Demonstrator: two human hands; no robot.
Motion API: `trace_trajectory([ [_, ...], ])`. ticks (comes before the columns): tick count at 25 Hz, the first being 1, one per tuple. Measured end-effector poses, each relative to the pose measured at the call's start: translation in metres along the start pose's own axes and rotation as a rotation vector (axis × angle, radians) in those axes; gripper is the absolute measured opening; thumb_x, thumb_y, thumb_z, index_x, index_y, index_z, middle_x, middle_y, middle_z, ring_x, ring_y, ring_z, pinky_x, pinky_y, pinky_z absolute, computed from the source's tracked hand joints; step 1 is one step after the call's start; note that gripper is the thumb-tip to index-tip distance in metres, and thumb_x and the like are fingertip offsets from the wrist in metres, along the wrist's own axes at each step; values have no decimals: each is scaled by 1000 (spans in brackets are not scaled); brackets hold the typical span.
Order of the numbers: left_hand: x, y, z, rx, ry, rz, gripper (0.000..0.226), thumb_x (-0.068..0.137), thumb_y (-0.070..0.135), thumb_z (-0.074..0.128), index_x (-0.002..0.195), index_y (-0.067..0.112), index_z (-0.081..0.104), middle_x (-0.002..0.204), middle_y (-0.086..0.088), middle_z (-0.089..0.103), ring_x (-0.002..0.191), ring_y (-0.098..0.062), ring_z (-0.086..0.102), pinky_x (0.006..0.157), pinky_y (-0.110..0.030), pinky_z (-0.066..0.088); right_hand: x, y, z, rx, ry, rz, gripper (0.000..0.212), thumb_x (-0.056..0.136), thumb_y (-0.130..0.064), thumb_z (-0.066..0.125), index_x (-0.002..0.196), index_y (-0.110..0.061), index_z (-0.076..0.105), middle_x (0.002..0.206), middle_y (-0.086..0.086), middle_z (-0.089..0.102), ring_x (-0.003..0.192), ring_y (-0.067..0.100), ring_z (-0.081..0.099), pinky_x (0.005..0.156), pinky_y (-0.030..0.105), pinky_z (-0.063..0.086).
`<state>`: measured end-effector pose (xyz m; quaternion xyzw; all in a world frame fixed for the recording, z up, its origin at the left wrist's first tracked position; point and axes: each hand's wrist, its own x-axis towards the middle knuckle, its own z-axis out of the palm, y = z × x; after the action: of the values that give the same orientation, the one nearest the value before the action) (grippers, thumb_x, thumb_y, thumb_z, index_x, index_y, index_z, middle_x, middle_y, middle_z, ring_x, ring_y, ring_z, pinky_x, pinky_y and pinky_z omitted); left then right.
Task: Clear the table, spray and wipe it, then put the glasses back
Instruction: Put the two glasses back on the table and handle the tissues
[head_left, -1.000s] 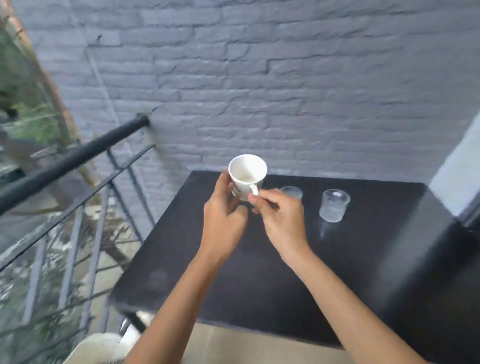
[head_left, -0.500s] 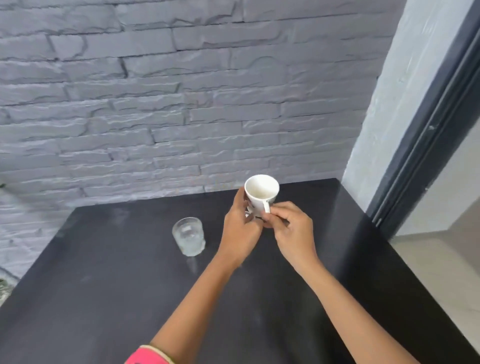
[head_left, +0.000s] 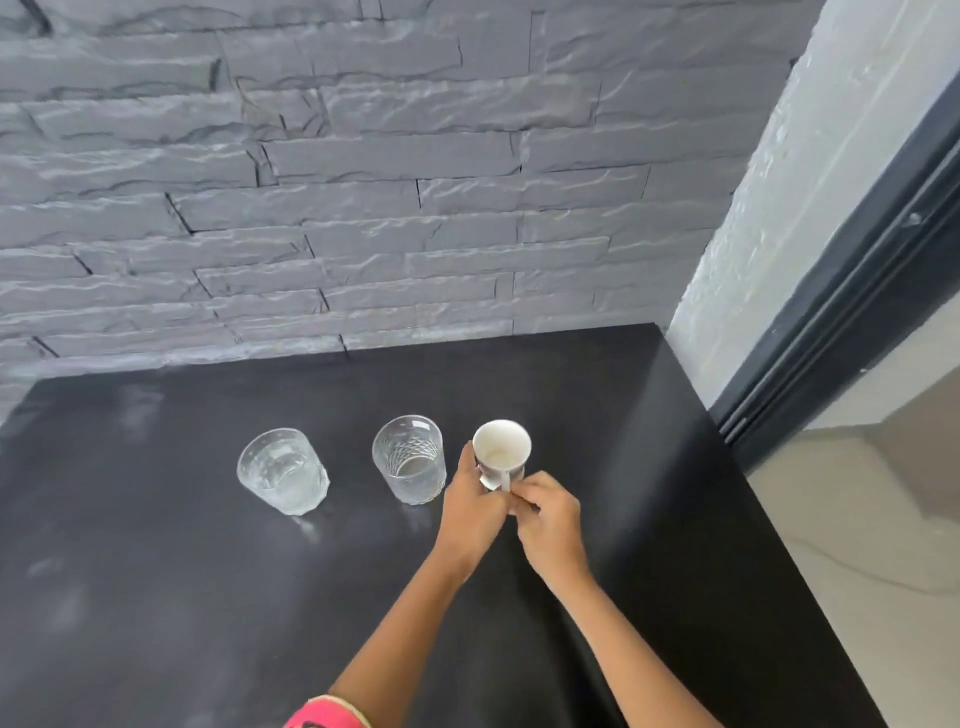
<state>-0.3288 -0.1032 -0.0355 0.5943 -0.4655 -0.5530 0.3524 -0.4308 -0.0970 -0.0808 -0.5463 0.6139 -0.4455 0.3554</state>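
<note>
A small white cup (head_left: 502, 448) with a handle is held just right of two clear glasses on the black table (head_left: 156, 597). My left hand (head_left: 475, 512) wraps its left side and my right hand (head_left: 550, 519) pinches the handle. The cup's base is hidden by my fingers, so I cannot tell whether it touches the table. The nearer glass (head_left: 410, 460) has a cut pattern and stands upright beside the cup. The other glass (head_left: 283, 478) stands further left.
A grey stone wall (head_left: 363, 182) runs along the table's far edge. A white wall corner (head_left: 753, 249) and a dark door frame (head_left: 852, 312) lie right of the table, with pale floor (head_left: 857, 519) beyond its right edge.
My view swung right and the railing dropped out. Both hands kept hold of the cup and lowered it beside the patterned glass, which has come back into sight.
</note>
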Motion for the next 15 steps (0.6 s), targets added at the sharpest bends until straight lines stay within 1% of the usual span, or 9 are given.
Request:
trace_trajectory([
  [3,-4,-27,-10,47,42,-48,52,77,0,53,116,35,51,104,9,69,101,-11,65,88,-37,55,-17,21,23,-9,-54,5,18,80,10,63,83,-5,73,75,0,60,76,10,60,66,18,51],
  [5,-9,-39,-16,84,57,-79,59,79,-5,50,120,37,48,106,10,68,99,-9,64,82,-30,55,-29,29,35,8,-58,11,20,79,12,63,86,-4,73,77,-1,60,79,9,61,68,15,50],
  [7,-9,-41,-17,109,50,-81,65,77,-9,48,122,38,44,104,11,67,91,-5,62,75,-20,49,-30,35,39,27,-28,12,21,79,12,63,89,-5,73,81,0,61,80,8,62,71,17,51],
  [8,-6,-41,-17,122,41,-78,67,76,-11,47,121,39,42,103,14,65,88,-3,61,73,-17,46,-28,37,40,28,-15,15,21,80,11,63,90,-4,73,83,-1,61,81,7,61,72,17,51],
  [10,2,-40,-15,136,21,-78,68,74,-12,45,114,43,41,101,19,62,84,0,58,72,-14,44,-20,39,38,23,-1,28,20,80,11,63,93,-2,72,87,-5,60,86,1,60,74,12,49],
  [12,9,-39,-13,129,7,-77,67,74,-12,45,105,46,42,100,17,61,81,-2,56,70,-12,44,-14,39,36,7,7,35,22,80,12,62,95,0,72,89,-8,58,88,-5,59,75,8,47],
  [14,14,-38,-10,127,-4,-81,66,74,-11,45,106,46,42,100,16,61,83,1,56,70,-8,45,-9,40,35,-16,16,39,23,80,13,63,96,0,72,90,-7,58,87,-6,59,75,6,46],
  [15,17,-39,-9,125,-11,-88,66,74,-10,45,110,44,42,100,16,61,83,6,57,70,-5,44,-6,41,34,-22,18,42,22,80,13,63,96,0,71,90,-5,58,85,-3,60,75,6,46],
])
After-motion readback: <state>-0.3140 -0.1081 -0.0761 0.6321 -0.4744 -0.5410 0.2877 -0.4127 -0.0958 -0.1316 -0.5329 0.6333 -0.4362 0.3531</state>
